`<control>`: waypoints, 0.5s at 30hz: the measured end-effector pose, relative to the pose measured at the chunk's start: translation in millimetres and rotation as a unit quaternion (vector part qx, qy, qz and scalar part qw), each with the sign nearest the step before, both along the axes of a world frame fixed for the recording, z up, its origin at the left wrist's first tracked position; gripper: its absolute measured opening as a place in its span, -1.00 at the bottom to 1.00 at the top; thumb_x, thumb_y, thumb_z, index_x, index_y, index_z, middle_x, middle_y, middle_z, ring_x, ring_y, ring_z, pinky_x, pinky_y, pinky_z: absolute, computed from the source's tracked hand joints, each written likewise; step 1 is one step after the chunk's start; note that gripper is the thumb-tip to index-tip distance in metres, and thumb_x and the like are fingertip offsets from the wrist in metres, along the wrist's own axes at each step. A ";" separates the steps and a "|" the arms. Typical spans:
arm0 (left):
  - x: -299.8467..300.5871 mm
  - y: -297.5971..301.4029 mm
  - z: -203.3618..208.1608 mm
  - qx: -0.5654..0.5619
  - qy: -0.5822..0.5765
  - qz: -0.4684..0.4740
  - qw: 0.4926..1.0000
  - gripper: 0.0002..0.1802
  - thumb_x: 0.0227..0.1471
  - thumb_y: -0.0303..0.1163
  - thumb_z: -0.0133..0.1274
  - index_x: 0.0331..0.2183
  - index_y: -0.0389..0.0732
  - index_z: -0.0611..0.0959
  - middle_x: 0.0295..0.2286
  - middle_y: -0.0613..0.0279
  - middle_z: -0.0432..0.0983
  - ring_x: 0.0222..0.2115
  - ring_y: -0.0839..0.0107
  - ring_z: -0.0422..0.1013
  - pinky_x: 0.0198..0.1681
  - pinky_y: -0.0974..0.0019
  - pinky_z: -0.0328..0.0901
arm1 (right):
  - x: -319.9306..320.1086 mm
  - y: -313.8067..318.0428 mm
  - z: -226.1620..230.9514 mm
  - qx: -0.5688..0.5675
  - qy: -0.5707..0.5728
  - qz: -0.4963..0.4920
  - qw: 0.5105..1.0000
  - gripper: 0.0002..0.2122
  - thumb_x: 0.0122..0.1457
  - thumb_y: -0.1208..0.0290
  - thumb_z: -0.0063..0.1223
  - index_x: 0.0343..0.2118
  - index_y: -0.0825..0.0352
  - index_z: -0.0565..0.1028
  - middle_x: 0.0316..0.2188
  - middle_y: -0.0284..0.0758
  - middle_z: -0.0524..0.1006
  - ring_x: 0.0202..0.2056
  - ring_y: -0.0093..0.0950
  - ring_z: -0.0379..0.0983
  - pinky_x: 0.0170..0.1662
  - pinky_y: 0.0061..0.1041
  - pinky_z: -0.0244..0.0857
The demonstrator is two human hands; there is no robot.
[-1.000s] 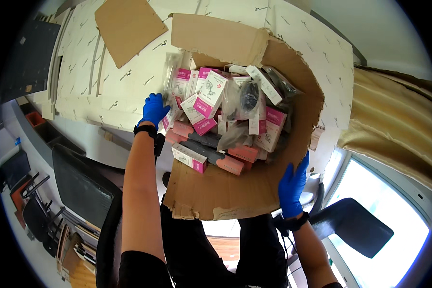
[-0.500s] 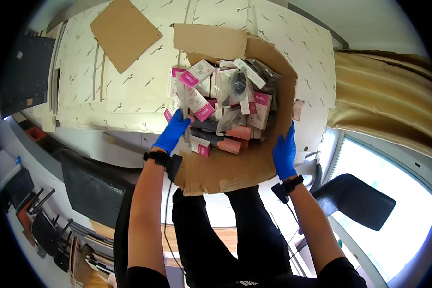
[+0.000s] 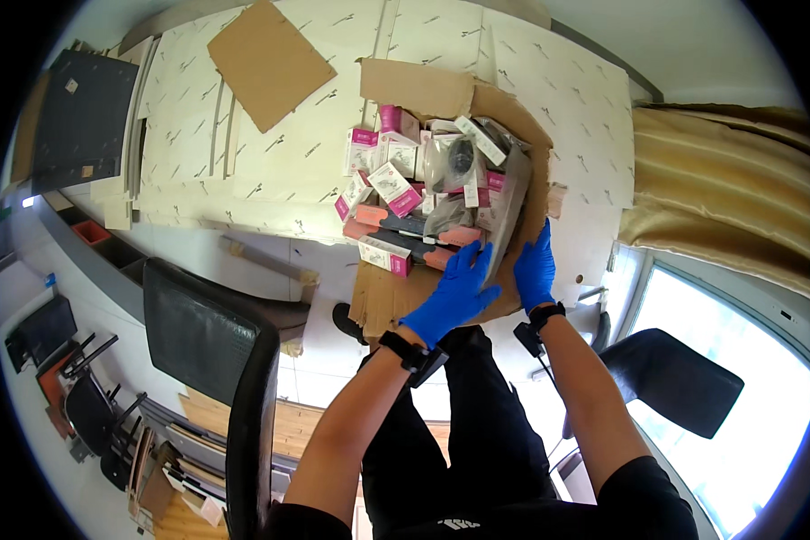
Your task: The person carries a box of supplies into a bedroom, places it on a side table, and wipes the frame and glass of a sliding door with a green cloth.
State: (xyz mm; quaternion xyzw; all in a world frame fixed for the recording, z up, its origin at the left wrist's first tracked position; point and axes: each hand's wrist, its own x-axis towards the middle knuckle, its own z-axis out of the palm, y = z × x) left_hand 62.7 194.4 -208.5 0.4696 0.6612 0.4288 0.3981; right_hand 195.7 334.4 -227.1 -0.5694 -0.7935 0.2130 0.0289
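Note:
An open cardboard box (image 3: 396, 301) full of goods lies at the table's near edge. Inside are white-and-pink cartons (image 3: 394, 189), clear plastic bags with dark contents (image 3: 450, 162) and dark items with salmon-coloured ends (image 3: 414, 236). My left hand (image 3: 454, 292), in a blue glove, has its thumb and fingers around the lower end of a long, flat grey strip (image 3: 510, 211), which leans along the box's right inner side. My right hand (image 3: 536, 270), also gloved in blue, holds the box's right wall near its front corner; its thumb is hidden.
A loose cardboard sheet (image 3: 270, 65) lies on the pale printed-board tabletop (image 3: 270, 180) at far left. Black chairs stand to the left (image 3: 202, 328) and right (image 3: 675, 378). Beyond the table's right end hangs a gold curtain (image 3: 720, 198) above a bright window.
My left hand has carried the grey strip from the box's left side across to its right side. A carton at the upper left now sits differently. The right hand stays at the box wall.

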 end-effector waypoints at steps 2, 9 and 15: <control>-0.4 -18.0 -0.7 -0.018 0.197 -0.002 0.980 -0.28 -0.06 -0.13 0.01 0.09 -0.22 0.20 0.04 -0.15 0.05 0.06 -0.11 -0.02 0.11 -0.02 -0.11 | 3.3 -0.7 -1.0 -0.016 -0.012 -0.001 1.000 -0.45 0.06 0.51 -0.21 0.16 0.29 -0.01 -0.11 0.00 0.37 -0.22 -0.08 0.39 -0.23 -0.27 0.31; -51.9 -147.4 -12.7 -0.397 0.200 0.114 0.888 -0.21 -0.15 -0.13 0.07 0.07 -0.29 0.19 -0.02 -0.21 0.18 -0.04 -0.09 0.18 0.01 0.05 0.11 | 2.9 -21.1 4.2 -0.017 -0.042 0.007 0.999 -0.48 0.12 0.47 -0.22 0.15 0.36 -0.03 -0.07 0.01 0.35 -0.15 -0.07 0.37 -0.12 -0.24 0.27; -45.7 -198.5 -53.0 -0.265 -0.203 0.352 0.874 -0.42 -0.07 -0.27 0.03 -0.06 -0.39 0.28 -0.31 -0.01 0.42 -0.30 0.20 0.41 -0.27 0.23 0.37 | 49.3 -10.2 -48.6 0.146 -0.033 0.160 0.976 -0.42 0.10 0.43 -0.20 0.17 0.18 -0.12 -0.14 0.02 0.40 -0.34 -0.11 0.45 -0.34 -0.23 0.34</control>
